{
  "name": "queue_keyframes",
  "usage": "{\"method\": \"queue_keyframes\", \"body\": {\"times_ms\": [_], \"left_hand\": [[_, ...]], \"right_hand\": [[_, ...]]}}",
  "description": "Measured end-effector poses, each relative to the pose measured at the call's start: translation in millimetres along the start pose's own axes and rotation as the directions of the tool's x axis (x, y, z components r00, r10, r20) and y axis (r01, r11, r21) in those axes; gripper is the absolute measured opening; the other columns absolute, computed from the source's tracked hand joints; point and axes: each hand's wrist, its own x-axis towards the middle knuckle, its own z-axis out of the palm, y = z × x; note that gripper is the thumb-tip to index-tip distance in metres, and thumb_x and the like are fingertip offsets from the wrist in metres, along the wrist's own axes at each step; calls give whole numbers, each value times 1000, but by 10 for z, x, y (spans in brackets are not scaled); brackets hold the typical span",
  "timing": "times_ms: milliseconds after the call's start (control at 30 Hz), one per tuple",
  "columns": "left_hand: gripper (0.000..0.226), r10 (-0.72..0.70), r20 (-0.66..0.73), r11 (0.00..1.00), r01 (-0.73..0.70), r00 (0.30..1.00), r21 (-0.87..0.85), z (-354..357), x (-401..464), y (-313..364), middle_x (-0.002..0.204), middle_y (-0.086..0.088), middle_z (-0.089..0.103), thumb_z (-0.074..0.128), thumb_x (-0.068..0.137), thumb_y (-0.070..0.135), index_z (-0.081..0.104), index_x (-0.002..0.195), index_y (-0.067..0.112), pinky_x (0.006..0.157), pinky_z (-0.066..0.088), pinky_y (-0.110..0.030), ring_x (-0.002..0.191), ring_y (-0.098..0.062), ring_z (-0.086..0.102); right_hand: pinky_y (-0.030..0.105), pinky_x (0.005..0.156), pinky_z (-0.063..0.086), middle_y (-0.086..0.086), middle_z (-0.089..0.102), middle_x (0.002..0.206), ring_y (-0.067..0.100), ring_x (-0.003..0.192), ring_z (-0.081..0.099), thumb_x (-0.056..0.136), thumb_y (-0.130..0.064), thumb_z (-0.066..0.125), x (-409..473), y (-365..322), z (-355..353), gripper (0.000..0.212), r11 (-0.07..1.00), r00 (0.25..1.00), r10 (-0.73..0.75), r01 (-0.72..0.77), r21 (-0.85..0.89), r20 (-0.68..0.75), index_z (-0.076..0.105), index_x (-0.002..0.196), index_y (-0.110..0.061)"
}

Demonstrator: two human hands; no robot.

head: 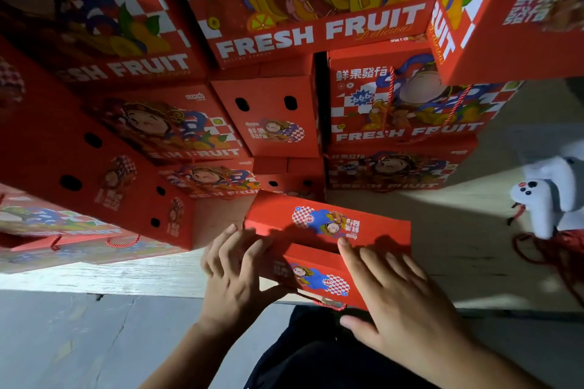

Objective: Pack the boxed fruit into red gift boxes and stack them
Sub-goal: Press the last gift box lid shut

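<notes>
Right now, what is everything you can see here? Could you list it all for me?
Gift box in hand: one, red with a cartoon print, low in the middle, its top flaps being pressed shut.
Stacked gift boxes: many, exact count unclear, red with "FRESH FRUIT" lettering, piled across the top and left of the view.
Red cord handles: several, on the boxes; one hangs at the lower left.
White plush toy: one, white with dark dots, at the right edge.
Red cords: a tangle, under the toy.
Floor: pale grey, at the bottom left.
Left hand: fingers curled round the left end of the box.
Right hand: flat, fingers straight, pressing on the box's top flap.
</notes>
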Motion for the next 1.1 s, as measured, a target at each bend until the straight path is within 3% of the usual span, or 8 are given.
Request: {"method": "queue_keyframes", "body": {"times_ms": [100, 167, 233, 367, 467, 633, 900, 1100], "left_hand": [[94, 69, 126, 996, -61, 990, -66, -6, 75, -64, 167, -1, 31, 56, 84, 85, 43, 152, 21, 127, 17, -47, 158, -30, 23], [99, 118, 227, 990, -97, 967, -101, -2, 165, -101, 171, 5, 27, 56, 84, 85, 37, 158, 22, 127, 19, -51, 160, -27, 21], [105, 138, 294, 986, -104, 946, -129, 2, 254, -98, 169, 7, 31, 62, 79, 87, 41, 158, 21, 125, 26, -52, 156, -24, 28], [107, 153, 305, 988, -152, 940, -30, -11, 386, -57, 142, -1, 52, 64, 69, 94, 56, 142, 17, 110, 35, -51, 123, -33, 52], [103, 181, 279, 980, -197, 943, 30, -23, 426, -69, 117, -4, 59, 54, 68, 99, 66, 124, 14, 88, 38, -49, 96, -34, 53], [101, 245, 302, 962, -269, 921, 40, 3, 547, -78, 98, -11, 53, 52, 66, 101, 65, 106, 10, 75, 40, -47, 83, -33, 50], [122, 212, 420, 975, -218, 882, -35, 0, 586, -74, 137, -11, 52, 63, 59, 97, 51, 152, 19, 114, 37, -55, 126, -36, 52], [101, 208, 327, 976, -220, 922, -2, -70, 453, -18, 108, -7, 48, 57, 65, 98, 56, 124, 16, 74, 35, -45, 87, -31, 46]], "right_hand": [[39, 85, 60, 3, 67, 124, 26, 103, 67, 66, -65, 80, 47, 77, 92, 102, 1000, 1000, 9, -9, 12, 28, 54, 147, -10], [41, 85, 59, 4, 58, 142, 26, 111, 60, 69, -74, 65, 90, 124, 148, 103, 998, 995, 55, -56, 9, 84, 51, 150, -12], [43, 80, 60, 5, 57, 137, 28, 104, 58, 68, -82, 55, 115, 175, 217, 107, 995, 987, 100, -101, 4, 127, 51, 151, -14], [44, 73, 53, 2, 56, 116, 27, 91, 54, 53, -90, 58, 107, 225, 311, 115, 996, 993, 83, -82, -20, 89, 61, 141, -17], [43, 70, 50, 2, 58, 109, 28, 88, 56, 42, -79, 80, 120, 196, 348, 101, 999, 997, 48, -46, -25, 63, 64, 121, -19], [43, 68, 48, 5, 59, 95, 29, 80, 58, 41, -79, 77, 234, 129, 342, 92, 996, 992, 64, -57, -65, 111, 69, 108, -16], [45, 67, 47, 8, 62, 96, 31, 80, 57, 38, -77, 77, 277, 70, 380, 97, 992, 992, 92, -85, -93, 82, 71, 113, -15], [45, 63, 51, 12, 61, 97, 34, 79, 59, 27, -79, 84, 190, 40, 377, 108, 991, 991, 118, -113, -68, 63, 59, 111, -15]]}}
